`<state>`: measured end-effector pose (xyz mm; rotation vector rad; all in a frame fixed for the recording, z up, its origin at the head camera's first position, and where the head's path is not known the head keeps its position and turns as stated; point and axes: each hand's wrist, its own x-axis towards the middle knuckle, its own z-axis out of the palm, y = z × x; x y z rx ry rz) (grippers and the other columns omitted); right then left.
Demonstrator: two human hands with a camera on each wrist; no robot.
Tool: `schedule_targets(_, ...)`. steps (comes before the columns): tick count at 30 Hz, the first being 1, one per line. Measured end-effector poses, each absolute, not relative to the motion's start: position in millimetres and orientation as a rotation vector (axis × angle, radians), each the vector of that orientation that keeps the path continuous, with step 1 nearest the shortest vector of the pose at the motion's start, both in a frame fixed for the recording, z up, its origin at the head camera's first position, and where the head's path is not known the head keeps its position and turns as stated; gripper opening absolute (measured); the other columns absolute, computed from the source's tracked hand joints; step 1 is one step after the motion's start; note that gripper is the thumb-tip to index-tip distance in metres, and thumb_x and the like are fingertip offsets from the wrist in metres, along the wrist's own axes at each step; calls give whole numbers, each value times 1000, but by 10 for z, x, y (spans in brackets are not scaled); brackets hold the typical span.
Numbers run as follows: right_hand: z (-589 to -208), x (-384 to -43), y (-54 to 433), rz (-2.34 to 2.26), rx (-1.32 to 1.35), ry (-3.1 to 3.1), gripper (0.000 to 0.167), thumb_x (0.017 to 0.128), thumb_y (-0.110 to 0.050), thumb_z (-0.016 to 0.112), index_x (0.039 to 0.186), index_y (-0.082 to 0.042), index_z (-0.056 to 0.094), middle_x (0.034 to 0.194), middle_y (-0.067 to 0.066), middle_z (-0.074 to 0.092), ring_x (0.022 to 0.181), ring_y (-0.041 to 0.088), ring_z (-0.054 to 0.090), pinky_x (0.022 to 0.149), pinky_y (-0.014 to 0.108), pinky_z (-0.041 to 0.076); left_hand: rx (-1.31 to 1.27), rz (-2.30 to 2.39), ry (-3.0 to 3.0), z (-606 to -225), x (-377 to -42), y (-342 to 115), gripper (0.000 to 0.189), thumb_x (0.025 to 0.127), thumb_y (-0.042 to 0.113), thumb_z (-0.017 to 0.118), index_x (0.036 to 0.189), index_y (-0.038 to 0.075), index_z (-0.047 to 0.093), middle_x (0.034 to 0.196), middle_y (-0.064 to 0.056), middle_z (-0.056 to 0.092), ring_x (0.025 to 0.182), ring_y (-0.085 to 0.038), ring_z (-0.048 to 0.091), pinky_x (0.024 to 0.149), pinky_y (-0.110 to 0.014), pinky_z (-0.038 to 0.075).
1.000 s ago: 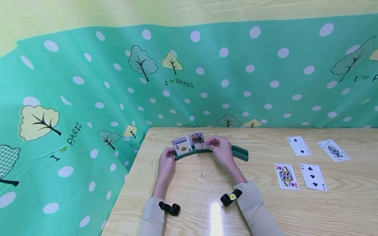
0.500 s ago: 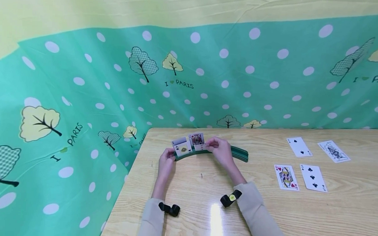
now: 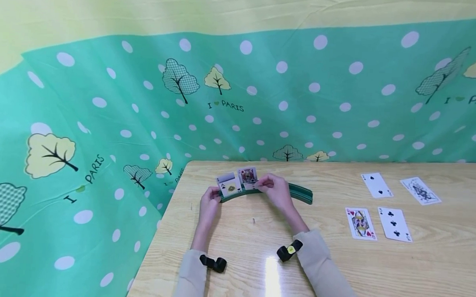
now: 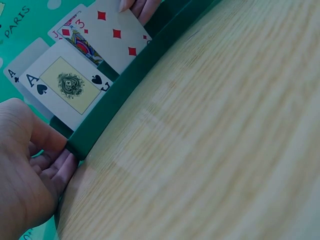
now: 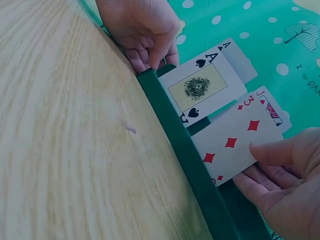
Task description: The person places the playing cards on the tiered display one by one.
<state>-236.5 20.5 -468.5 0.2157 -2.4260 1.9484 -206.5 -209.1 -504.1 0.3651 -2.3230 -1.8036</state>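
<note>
A green curved card holder (image 3: 301, 193) stands at the back left of the table. My left hand (image 3: 210, 202) grips its left end between thumb and fingers. Pinched in my right hand (image 3: 277, 189) is the three of diamonds (image 5: 230, 142), its lower edge at the holder's front slot. To its left the ace of spades (image 4: 66, 84) leans in the front row. Behind these stand the jack of diamonds (image 3: 247, 173), partly covered by the three, and the ace of clubs (image 4: 16, 75), mostly hidden by the ace of spades.
On the right of the wooden table (image 3: 253, 271) lie a two of spades (image 3: 376, 185), a joker (image 3: 420, 190), a queen of hearts (image 3: 361, 224) and a three of clubs (image 3: 394, 224), all face up. A green patterned cloth (image 3: 263, 114) hangs behind and at the left.
My right hand has shifted slightly left along the holder with the three of diamonds, which now overlaps the jack's lower part. My left hand stays at the holder's end.
</note>
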Motion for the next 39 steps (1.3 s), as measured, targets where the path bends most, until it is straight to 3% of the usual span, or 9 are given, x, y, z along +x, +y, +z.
schedule_targets(11, -4717, -2351, 168, 1890, 232, -2415, 11, 88, 8, 74, 95, 0, 74, 96, 11, 74, 92, 26, 70, 86, 36, 58, 357, -1817, -2317, -5059, -2070, -2101, 35, 89, -7, 49, 121, -8, 61, 119, -24, 64, 111, -35, 61, 92, -40, 51)
schedule_targets(20, -4700, -2316, 169, 1940, 113, -2339, 26, 90, 6, 72, 116, 2, 73, 110, 17, 73, 105, 30, 68, 92, 43, 56, 361, -1811, -2339, -4981, -2037, -2065, 35, 89, -9, 49, 122, -11, 60, 117, -27, 64, 109, -36, 61, 94, -50, 50)
schedule_targets(26, -4663, -2334, 200, 1972, 94, -2306, 31, 93, 6, 70, 124, 5, 68, 117, 19, 71, 110, 32, 67, 97, 43, 54, 355, -1811, -2324, -5029, -2056, -2093, 35, 89, -8, 49, 122, -9, 61, 120, -25, 64, 110, -35, 61, 93, -44, 51)
schedule_targets(33, -4574, -2360, 381, 2029, 45, -2265, 24, 99, -6, 67, 121, 1, 69, 117, 16, 72, 109, 28, 67, 93, 32, 54, 372, -1789, -2332, -5052, -2061, -2109, 36, 89, -6, 49, 122, -8, 61, 120, -25, 64, 111, -35, 61, 94, -42, 50)
schedule_targets(39, -4503, -2371, 749, 2086, 12, -2205, 23, 101, -6, 65, 120, 7, 68, 115, 24, 72, 102, 26, 71, 86, 22, 56, 358, -1793, -2339, -5057, -2067, -2094, 37, 89, -5, 48, 123, -7, 61, 121, -24, 64, 111, -34, 61, 96, -43, 50)
